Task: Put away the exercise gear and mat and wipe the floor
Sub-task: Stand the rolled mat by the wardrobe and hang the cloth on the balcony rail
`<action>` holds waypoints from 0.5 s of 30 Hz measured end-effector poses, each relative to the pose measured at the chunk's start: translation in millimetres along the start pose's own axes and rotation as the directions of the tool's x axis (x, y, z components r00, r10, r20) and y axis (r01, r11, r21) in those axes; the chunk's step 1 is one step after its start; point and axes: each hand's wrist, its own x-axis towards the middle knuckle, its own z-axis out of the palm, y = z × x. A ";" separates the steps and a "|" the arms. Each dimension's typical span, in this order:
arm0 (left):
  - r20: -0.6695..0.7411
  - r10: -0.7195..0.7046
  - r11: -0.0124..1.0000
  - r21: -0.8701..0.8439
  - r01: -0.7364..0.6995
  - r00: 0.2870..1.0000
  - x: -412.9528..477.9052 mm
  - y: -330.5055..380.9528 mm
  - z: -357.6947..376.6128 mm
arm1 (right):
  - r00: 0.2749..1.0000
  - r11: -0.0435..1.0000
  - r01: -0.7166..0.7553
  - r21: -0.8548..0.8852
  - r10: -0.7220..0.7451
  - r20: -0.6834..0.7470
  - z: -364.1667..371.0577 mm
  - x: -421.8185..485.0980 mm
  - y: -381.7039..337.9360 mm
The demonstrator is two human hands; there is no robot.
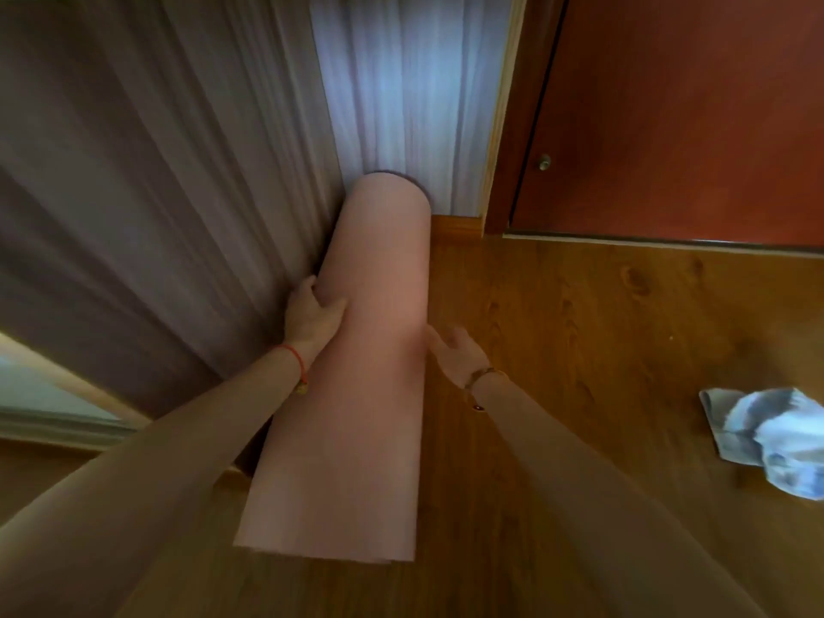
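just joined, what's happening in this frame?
A person is putting away a rolled pink mat, setting it against the curtain near the corner by the red door. The left hand grips the roll's side; the right hand is open beside it, apparently just off the surface. A crumpled cloth lies on the wood floor to the right, untouched, so the wiping looks yet to come.

The rolled mat (pixel 356 372) stands between curtain (pixel 156 194) on its left and cloth (pixel 776 439) well right.
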 end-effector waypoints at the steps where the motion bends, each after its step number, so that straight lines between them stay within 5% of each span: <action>1: -0.033 0.107 0.994 -0.005 -0.107 0.994 -5.8 11.0 5.8 | 0.999 1.000 -0.012 -0.006 0.012 -0.033 -12.3 -1.5 4.1; 5: 0.080 0.320 0.935 -0.187 -0.301 0.944 -38.4 58.9 45.2 | 0.981 0.999 -0.048 0.026 0.052 -0.186 -74.6 -5.6 34.4; 8: 0.270 0.300 0.926 -0.312 -0.211 0.915 -62.4 87.5 83.8 | 0.964 0.997 -0.062 0.048 0.072 -0.255 -120.8 -12.0 61.9; 15: 0.560 0.265 0.951 -0.288 -0.115 0.785 -106.4 120.1 174.2 | 0.891 0.993 -0.070 0.096 0.105 -0.442 -202.4 -29.9 137.4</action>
